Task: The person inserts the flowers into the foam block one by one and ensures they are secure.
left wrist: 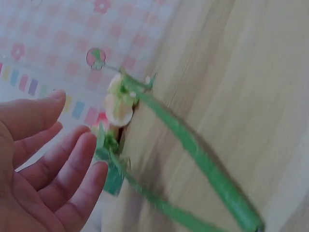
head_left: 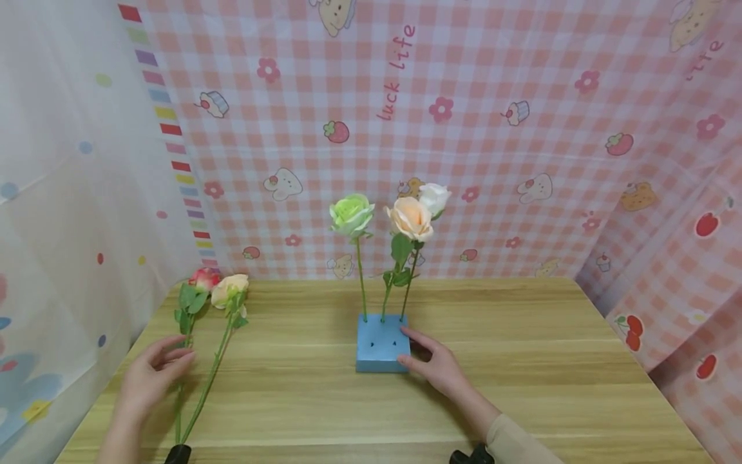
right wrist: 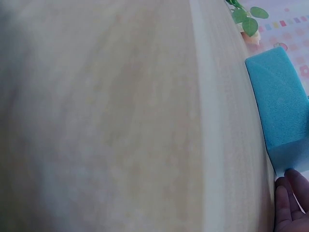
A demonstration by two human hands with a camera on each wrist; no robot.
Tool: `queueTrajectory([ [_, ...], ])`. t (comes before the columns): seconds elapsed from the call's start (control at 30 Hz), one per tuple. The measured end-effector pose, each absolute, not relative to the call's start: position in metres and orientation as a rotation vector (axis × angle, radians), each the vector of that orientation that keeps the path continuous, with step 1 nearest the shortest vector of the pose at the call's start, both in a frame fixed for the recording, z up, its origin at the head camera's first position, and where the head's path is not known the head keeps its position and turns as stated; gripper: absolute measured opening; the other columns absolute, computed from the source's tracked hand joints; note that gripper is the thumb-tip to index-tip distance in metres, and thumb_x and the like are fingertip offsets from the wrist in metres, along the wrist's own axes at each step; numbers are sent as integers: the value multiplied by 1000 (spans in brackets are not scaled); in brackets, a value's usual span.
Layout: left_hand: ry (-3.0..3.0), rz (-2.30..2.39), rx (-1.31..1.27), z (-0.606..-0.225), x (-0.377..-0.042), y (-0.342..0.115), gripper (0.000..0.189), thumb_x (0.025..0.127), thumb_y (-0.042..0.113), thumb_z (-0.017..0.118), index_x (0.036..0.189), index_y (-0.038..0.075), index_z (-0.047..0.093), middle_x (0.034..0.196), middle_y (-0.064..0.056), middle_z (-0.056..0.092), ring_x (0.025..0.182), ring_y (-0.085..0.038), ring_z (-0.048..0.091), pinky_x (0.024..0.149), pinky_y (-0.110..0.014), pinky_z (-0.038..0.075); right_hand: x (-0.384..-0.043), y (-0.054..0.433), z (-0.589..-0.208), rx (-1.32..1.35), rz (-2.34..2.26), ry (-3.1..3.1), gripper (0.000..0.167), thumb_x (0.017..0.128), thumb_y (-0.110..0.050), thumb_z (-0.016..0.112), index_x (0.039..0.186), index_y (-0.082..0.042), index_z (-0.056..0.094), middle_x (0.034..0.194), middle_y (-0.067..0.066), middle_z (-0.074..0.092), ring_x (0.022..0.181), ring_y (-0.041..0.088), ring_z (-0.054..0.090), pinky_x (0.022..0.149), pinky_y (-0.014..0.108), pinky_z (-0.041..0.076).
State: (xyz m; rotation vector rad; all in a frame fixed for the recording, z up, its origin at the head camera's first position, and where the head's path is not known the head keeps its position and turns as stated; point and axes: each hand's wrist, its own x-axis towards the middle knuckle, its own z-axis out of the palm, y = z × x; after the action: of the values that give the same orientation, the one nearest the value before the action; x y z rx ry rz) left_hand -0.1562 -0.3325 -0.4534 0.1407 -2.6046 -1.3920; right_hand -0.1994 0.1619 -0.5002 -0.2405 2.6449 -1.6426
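My left hand (head_left: 153,374) hovers at the left over two artificial roses, a red one (head_left: 205,278) and a cream one (head_left: 229,291), lying with their heads toward the back edge. Its fingers are relaxed and hold nothing; in the left wrist view the green stems (left wrist: 193,150) run just beside the fingertips. At the middle, a blue foam block (head_left: 382,361) carries a green rose (head_left: 351,214), a peach rose (head_left: 411,219) and a white rose (head_left: 435,198), all upright. My right hand (head_left: 437,367) touches the block's right side with thumb and fingertips, without wrapping round it.
Two small holes (head_left: 383,344) show in the block's top, in front of the stems. The wooden table (head_left: 290,386) reaches back to a pink checked cloth (head_left: 359,161). A white dotted cloth (head_left: 69,193) hangs on the left, with more checked cloth on the right.
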Motion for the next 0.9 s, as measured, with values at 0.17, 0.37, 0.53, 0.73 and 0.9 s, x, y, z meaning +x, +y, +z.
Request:
queueTrajectory([
  [0.17,-2691,-1286,242,-456,-151,-346,61,94,28,70,138,-8,48,117,-25,66,79,17,49,67,-9,47,-200,162,-500,-244,-1637,2647,57,87,-32,78,139,-21,59,143,11,53,133,32,47,108,49,40],
  [0.37,-2805,-1186,307,-460,-150,-357,71,93,38,70,139,-11,46,122,-28,63,78,17,45,67,-8,43,-200,163,-500,-254,-1639,2646,56,87,-32,78,139,-20,59,144,12,52,134,33,45,109,50,38],
  [0.53,-2861,-1171,288,-468,-150,-362,75,92,38,71,139,-15,43,123,-28,62,79,19,42,69,-7,40,-200,163,-500,-251,-1634,2649,57,87,-32,78,139,-20,59,145,12,51,134,33,45,109,50,38],
  [0.73,-2900,-1256,286,-474,-150,-365,82,90,37,74,143,-14,37,129,-31,57,84,15,45,71,-8,42,-200,162,-500,-248,-1639,2651,57,87,-32,78,139,-20,59,144,12,52,133,33,46,109,50,39],
  [0.9,-2956,-1290,288,-475,-149,-364,94,85,42,78,148,-10,32,133,-28,54,97,-9,54,73,-13,47,-200,163,-502,-253,-1642,2652,57,87,-31,78,139,-20,59,143,11,52,133,32,47,108,50,40],
])
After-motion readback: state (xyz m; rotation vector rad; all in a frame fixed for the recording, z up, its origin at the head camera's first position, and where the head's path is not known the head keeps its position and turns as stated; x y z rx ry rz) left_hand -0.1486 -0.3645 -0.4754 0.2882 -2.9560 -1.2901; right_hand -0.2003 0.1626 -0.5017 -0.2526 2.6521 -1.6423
